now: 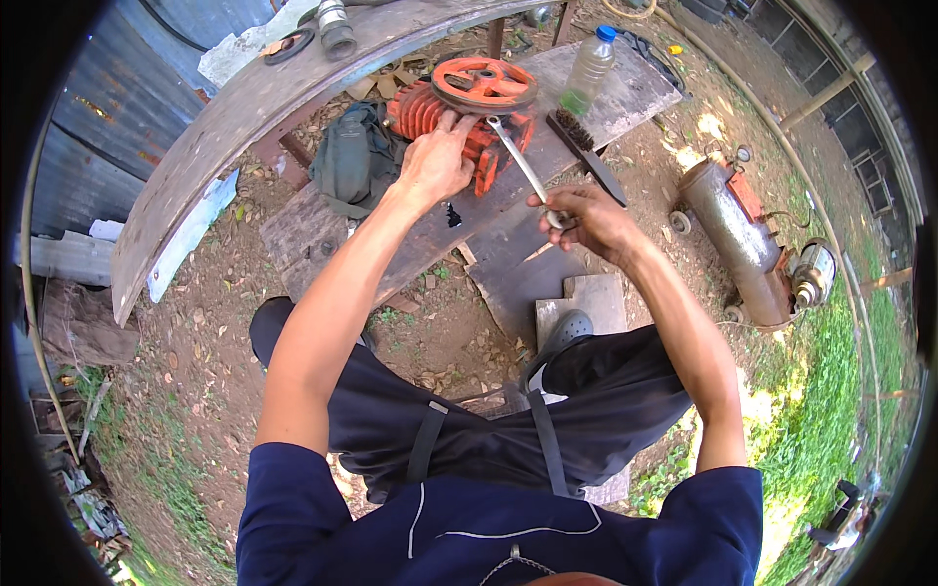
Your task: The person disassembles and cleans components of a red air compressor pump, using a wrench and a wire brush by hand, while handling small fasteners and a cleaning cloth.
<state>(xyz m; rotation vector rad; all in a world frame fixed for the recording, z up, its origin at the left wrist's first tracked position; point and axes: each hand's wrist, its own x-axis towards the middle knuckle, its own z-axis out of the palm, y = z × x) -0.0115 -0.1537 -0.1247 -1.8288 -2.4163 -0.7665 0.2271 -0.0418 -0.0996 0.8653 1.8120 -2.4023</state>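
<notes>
An orange finned compressor pump (pixel 418 109) with a spoked orange pulley (pixel 486 84) sits on a worn wooden bench (pixel 391 256). My left hand (pixel 437 164) grips the pump just below the pulley, its fingertips partly hidden against the casting. In my right hand (pixel 592 221) is a silver combination wrench (pixel 523 164), held near its lower end. The wrench's upper ring end lies by the pump, under the pulley's rim; whether it sits on a bolt I cannot make out. To the right of the wrench lies a wire brush (pixel 588 156) with a dark handle.
A plastic bottle (pixel 589 73) with a blue cap stands on the bench's far right. A dark green cloth (pixel 355 156) lies left of the pump. A curved plank (pixel 205 161) runs along the left. A rusty air tank (pixel 740 242) rests on the ground at right.
</notes>
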